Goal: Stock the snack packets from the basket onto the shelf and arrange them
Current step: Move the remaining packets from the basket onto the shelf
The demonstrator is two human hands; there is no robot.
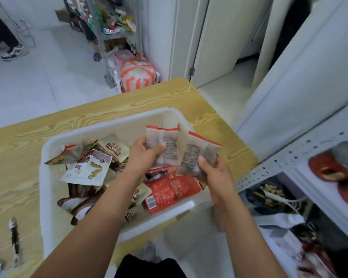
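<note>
A white plastic basket [54,145] sits on a wooden table and holds several snack packets, among them a red packet [169,192] and a pale packet with nut pictures [88,169]. Above the basket's right side, my left hand [144,154] grips a beige packet with a red top edge [165,144], its printed back towards me. My right hand [214,173] grips a second packet of the same kind [197,153] beside it. The two packets touch in the middle. The white metal shelf [285,159] stands at the right, with red packets [329,169] on one level.
The wooden table [18,157] runs to the left, a thin dark wrapper [14,240] lying near its front edge. A wire rack of goods [109,27] and an orange-white bundle [138,75] stand behind. A person's legs [6,43] show at top left.
</note>
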